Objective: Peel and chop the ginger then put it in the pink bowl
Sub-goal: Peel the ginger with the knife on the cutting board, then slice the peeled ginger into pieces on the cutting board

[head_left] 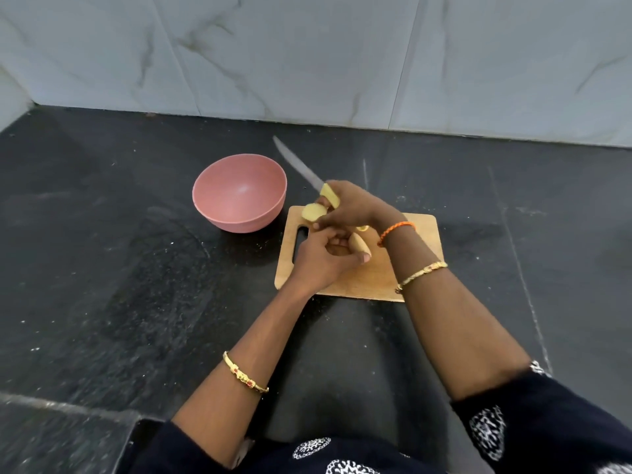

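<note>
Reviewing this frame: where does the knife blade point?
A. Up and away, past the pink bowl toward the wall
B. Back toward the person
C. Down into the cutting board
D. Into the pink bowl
A: the right hand grips the yellow handle and the knife blade runs beside the pink bowl rim, toward the wall.

- I can read no text, label, brand, number or sign anywhere in view.
</note>
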